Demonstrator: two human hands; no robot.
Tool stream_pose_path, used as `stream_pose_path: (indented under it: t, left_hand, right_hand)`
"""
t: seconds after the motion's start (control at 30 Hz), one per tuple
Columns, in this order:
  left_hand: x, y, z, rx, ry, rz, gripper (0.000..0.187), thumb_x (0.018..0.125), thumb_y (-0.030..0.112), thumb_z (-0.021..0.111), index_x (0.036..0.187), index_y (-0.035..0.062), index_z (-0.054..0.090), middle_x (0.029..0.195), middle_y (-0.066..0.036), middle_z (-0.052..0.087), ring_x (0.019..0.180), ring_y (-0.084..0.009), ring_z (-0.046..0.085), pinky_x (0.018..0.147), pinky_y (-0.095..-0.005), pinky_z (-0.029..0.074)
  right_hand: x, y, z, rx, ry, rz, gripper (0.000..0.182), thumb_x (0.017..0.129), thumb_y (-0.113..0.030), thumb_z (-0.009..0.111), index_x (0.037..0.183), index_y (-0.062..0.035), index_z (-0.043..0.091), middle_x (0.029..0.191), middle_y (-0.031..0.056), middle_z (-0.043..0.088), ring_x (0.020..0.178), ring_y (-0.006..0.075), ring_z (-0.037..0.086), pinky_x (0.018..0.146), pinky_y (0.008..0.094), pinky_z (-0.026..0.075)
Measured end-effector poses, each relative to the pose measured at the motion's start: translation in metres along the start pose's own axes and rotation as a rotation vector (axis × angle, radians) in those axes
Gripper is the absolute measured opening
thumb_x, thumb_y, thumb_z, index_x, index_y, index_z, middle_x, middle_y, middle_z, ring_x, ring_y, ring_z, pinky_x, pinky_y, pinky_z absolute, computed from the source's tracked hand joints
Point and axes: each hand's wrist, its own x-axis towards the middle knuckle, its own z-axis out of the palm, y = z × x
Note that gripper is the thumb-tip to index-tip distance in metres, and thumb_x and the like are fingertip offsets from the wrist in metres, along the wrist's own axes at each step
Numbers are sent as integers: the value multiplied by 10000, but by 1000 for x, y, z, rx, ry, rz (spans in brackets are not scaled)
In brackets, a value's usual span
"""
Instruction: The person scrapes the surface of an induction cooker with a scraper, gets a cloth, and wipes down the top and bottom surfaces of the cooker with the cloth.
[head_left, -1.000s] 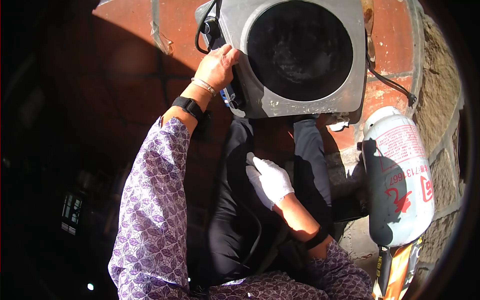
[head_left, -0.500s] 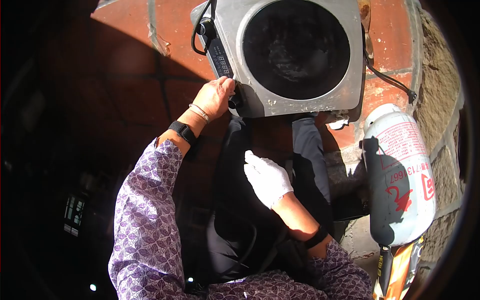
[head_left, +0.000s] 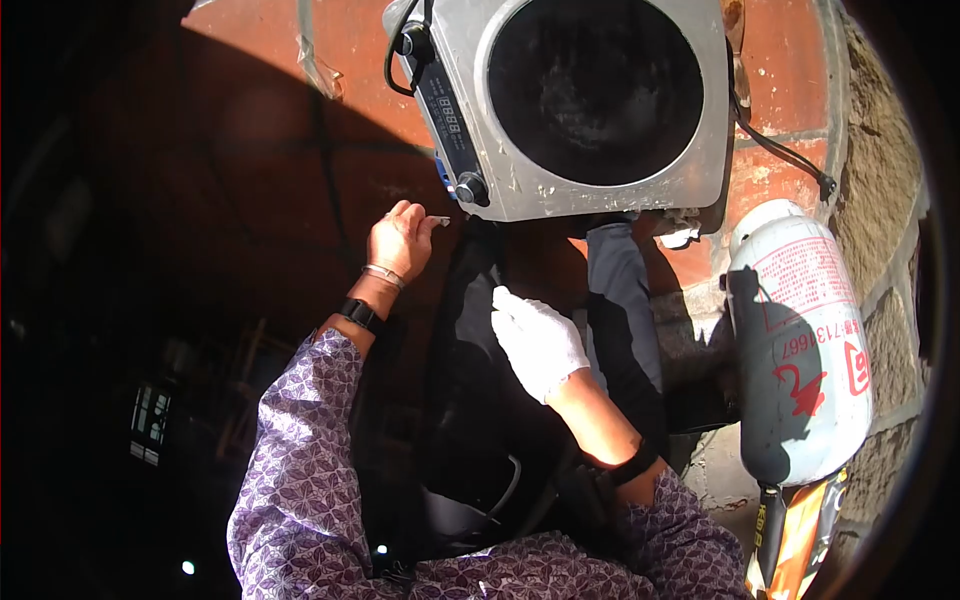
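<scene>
Near the tiled floor's (head_left: 385,70) right edge, here's the cooker (head_left: 600,95), plate up!
Left hand (head_left: 398,245) pinches a small pale scrap (head_left: 442,220), fingertips likely suiting its size; gloved right hand (head_left: 541,348) curls, contents impossible to tell.

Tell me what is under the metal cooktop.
Only things at its edges show: something blue peeks out beside the control panel, and something white and crumpled lies by the near right corner. Whatever is directly beneath the cooktop is hidden by its body.
</scene>
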Motion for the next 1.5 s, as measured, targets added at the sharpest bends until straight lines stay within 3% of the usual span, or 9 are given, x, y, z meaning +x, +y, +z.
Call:
stream_pose_path:
  t: [0.03,0.13,0.2,0.37,0.5,0.77,1.2,1.4,1.5]
  left_hand:
    - [4,4,0,-16,151,49,96,818,144,620,862,71,577,755,-109,556,747,-325,605,655,-391,500]
    - [14,34,2,-71,166,69,131,810,146,626,913,75,585,776,-109,573,758,-317,613,674,-384,504]
    - [22,63,2,-190,-29,23,155,808,182,648,882,47,626,836,-131,641,778,-310,637,699,-370,508]
    - [42,109,22,-298,-72,-239,299,793,281,686,894,1,653,851,-173,661,790,-316,650,720,-364,508]
    - [43,124,31,-269,104,-297,271,791,262,679,863,2,659,811,-175,664,761,-320,651,712,-368,507]
    - [45,108,54,-389,252,-195,112,792,121,629,809,11,628,727,-177,635,687,-337,637,636,-368,500]
    - [34,103,64,-249,77,227,135,829,115,565,861,29,466,691,-199,606,620,-398,606,566,-457,491]
    - [25,101,53,-336,6,-64,207,836,167,602,713,62,473,705,-152,605,637,-362,612,575,-417,486]
    - [33,96,47,-342,116,-62,218,834,228,642,824,65,498,736,-155,611,681,-361,621,590,-417,490]
  right_hand:
    - [0,0,2,-9,13,-7,297,935,-239,421,1083,-15,548,913,192,631,897,350,600,806,426,471]
    - [0,-1,2,-31,-11,13,293,934,-237,423,1080,-16,548,919,189,630,901,348,598,810,427,469]
    - [0,-2,-1,-64,-25,22,289,938,-231,444,1113,-33,561,927,159,632,899,319,601,812,397,479]
    - [1,-3,-4,-107,-92,73,314,944,-237,459,1153,-31,570,961,146,636,920,300,602,826,378,483]
    - [-2,-1,-6,-7,-9,88,291,935,-254,424,1003,-9,567,941,190,629,921,353,592,826,431,461]
    - [-4,9,-7,-22,33,64,299,921,-205,505,1131,-11,590,976,147,642,926,298,608,839,374,485]
    - [-5,9,-29,79,138,157,344,938,-262,463,1141,-11,583,1070,169,633,1020,311,593,891,378,461]
    - [-4,13,-30,98,203,182,341,933,-258,485,1147,-13,589,1069,173,635,1021,303,596,896,362,464]
    - [-5,7,-28,102,187,164,338,928,-252,496,1151,-14,587,1072,173,633,1021,302,597,894,362,465]
